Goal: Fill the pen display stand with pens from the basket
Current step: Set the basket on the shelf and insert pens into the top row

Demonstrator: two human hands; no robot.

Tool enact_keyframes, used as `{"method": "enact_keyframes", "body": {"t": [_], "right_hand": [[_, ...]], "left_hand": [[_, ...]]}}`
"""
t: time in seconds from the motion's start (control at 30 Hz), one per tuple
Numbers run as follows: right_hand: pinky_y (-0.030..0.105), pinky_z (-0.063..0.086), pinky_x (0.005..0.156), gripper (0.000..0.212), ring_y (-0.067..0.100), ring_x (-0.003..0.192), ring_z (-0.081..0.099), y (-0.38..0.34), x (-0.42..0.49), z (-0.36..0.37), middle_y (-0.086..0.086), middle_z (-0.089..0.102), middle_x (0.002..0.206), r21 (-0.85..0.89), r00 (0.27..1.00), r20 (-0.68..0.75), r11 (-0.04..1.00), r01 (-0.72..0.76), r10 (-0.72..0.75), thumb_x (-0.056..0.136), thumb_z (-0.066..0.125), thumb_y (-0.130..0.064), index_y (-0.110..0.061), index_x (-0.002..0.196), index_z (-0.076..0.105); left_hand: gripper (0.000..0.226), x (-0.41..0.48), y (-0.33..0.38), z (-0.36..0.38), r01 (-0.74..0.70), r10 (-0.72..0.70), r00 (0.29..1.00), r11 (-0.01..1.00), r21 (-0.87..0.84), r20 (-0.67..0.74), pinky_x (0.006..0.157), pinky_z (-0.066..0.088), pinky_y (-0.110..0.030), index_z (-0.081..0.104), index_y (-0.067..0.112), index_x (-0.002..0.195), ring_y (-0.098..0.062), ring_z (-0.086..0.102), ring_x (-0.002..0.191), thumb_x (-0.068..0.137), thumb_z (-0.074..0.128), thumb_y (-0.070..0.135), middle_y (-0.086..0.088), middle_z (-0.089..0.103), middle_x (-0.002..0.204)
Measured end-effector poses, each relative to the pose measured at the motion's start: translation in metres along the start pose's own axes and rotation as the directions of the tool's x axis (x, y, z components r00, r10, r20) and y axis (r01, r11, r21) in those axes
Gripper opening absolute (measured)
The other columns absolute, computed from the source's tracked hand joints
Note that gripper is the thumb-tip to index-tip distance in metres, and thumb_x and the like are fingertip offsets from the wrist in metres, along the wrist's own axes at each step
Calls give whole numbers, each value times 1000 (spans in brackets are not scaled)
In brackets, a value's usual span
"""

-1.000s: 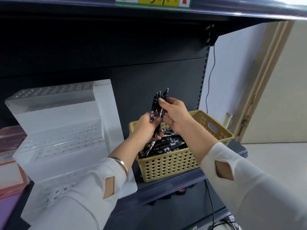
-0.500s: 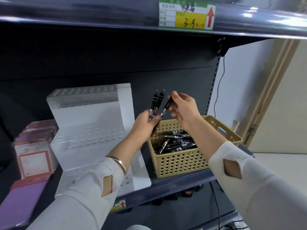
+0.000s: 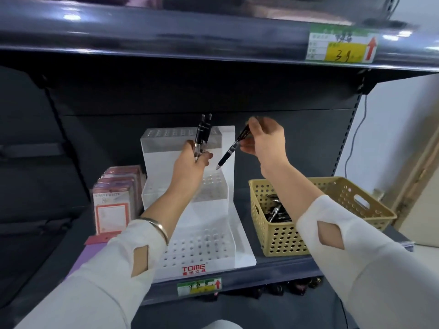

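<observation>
Dark grey metal shelving fills the view, and the work is done on one shelf (image 3: pixel 280 269) beneath an upper board that carries a yellow and green price label (image 3: pixel 342 47).

At the middle of the shelf the pen display stand (image 3: pixel 240 243) is set, with its front lip at the shelf's front edge and its tallest step towards the back panel. It is made of translucent white plastic in three stepped tiers, each drilled with rows of small round holes, and red "TOME" lettering is printed on the front lip. Just beside it, towards the right end of the shelf, a tan perforated basket (image 3: pixel 285 238) is placed, with black pens (image 3: pixel 276 212) lying inside. Near the shelf's left end, packs of red-framed cards (image 3: pixel 111 210) are stood on edge.

Two black pens (image 3: pixel 202 136) are gripped upright at their lower ends by the curled fingers of the left hand (image 3: pixel 190 166), which is raised in front of the stand's top tier. A single black pen (image 3: pixel 231 148) is pinched near its upper end by the right hand (image 3: pixel 266 141), which is somewhat blurred. This pen is tilted, with its tip pointed down and to the left above the middle tier, close to the left hand but apart from it.
</observation>
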State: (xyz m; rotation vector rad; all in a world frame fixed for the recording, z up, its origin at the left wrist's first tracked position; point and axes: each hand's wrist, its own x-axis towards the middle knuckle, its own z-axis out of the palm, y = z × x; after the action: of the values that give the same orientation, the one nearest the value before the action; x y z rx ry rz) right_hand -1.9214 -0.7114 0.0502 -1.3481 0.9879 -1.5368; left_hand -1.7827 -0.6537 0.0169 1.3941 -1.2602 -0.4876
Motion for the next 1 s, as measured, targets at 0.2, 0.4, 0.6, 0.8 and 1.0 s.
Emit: {"method": "enact_keyframes", "body": {"t": [0.2, 0.4, 0.6, 0.8, 1.0], "right_hand": [[26, 59, 58, 13, 11, 61, 63, 9, -4, 19, 7, 63, 90, -199, 996, 69, 978, 67, -54, 96, 51, -24, -13, 99, 57], [26, 59, 59, 19, 13, 63, 62, -2, 6, 26, -1, 59, 74, -333, 984, 63, 926, 180, -169, 95, 51, -27, -10, 92, 59], [25, 58, 59, 17, 14, 69, 64, 6, 9, 27, -6, 57, 74, -423, 978, 122, 883, 203, -167, 95, 52, -28, -12, 95, 60], [21, 56, 53, 16, 18, 73, 62, 22, 12, 42, 0, 58, 75, -457, 983, 174, 879, 133, -58, 89, 62, -26, -10, 87, 61], [41, 59, 65, 26, 26, 77, 63, 30, 18, 47, 8, 61, 84, -481, 992, 83, 867, 126, -98, 86, 66, -31, -6, 85, 58]], "left_hand": [[5, 3, -10, -6, 61, -59, 997, 997, -47, 49, 68, 39, -28, 45, 16, 101, -19, 60, 90, 98, 42, 18, -4, 66, 99], [21, 10, -10, -5, 60, -56, 997, 994, -88, 56, 45, 34, -16, 47, 20, 78, -16, 56, 73, 98, 43, 17, -1, 60, 79], [13, 18, -9, 2, 62, -53, 994, 993, -97, 93, 59, 39, -20, 55, 9, 88, -15, 53, 68, 96, 45, 14, 0, 55, 76], [15, 22, -17, -1, 120, -105, 988, 985, -124, 116, 66, 40, -27, 60, 13, 86, -17, 49, 70, 95, 49, 17, 2, 53, 74], [15, 22, -27, -4, 108, -92, 989, 984, -142, 116, 66, 41, -29, 59, 6, 98, -16, 47, 60, 95, 49, 17, -1, 50, 65]]}}
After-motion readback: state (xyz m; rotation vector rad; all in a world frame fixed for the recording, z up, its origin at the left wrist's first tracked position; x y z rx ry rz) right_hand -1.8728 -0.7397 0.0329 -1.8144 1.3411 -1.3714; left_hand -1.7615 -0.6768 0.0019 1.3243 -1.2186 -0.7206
